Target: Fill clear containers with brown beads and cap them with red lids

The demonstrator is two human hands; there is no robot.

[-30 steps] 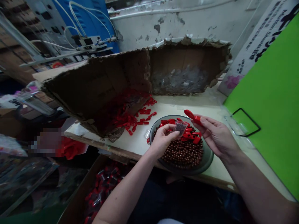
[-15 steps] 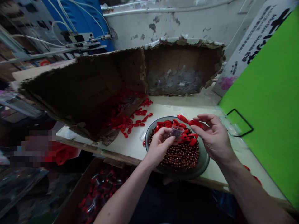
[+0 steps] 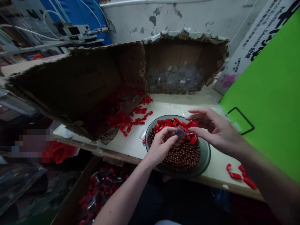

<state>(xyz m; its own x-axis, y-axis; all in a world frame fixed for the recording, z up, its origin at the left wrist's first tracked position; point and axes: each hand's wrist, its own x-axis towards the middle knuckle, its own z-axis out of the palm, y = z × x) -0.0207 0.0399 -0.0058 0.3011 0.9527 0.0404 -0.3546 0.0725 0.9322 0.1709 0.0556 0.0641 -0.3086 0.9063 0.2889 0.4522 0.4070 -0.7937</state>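
Plastic bag (image 3: 179,132) between the hands (image 3: 160,147) above a bead-filled dish (image 3: 205,156).

Fig.: Bare L hand (image 3: 160,147) curled over near edge of surface (image 3: 131,150), fingers (image 3: 165,133) bent inward, thumb side up. R hand (image 3: 217,132) half open above surface, palm facing L hand, fingers (image 3: 199,113) apart, tips pointing L, just beside L hand. Bare L forearm (image 3: 124,190) enters from bottom edge; bare R forearm (image 3: 264,165) from lower R corner.
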